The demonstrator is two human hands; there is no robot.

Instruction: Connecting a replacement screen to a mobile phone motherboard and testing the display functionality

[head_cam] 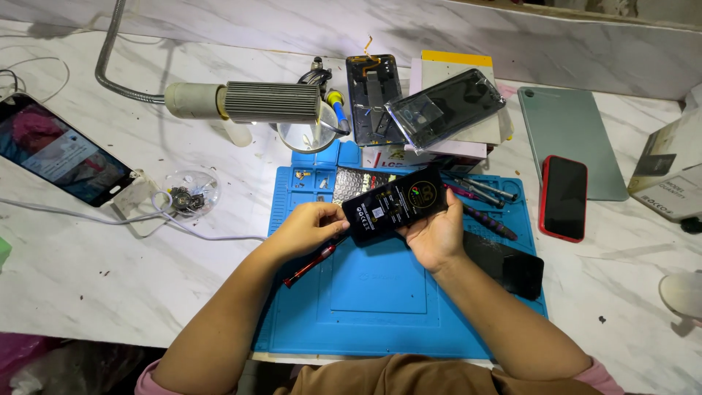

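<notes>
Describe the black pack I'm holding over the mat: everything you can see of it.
The black pack is a flat, glossy rectangle, seemingly a phone battery, with pale labels and a round gold-ringed mark on its upper face. It is tilted, right end higher, above the blue mat. The left hand pinches its lower left end; the right hand cradles its right half from beneath. Its underside is hidden.

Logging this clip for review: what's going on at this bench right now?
A person holds a flat black battery pack over a blue work mat, left hand at one end, right hand under the other. A red-handled screwdriver lies on the mat below the left hand. An opened phone frame and a bagged phone part sit behind, and a red-cased phone lies to the right.
</notes>
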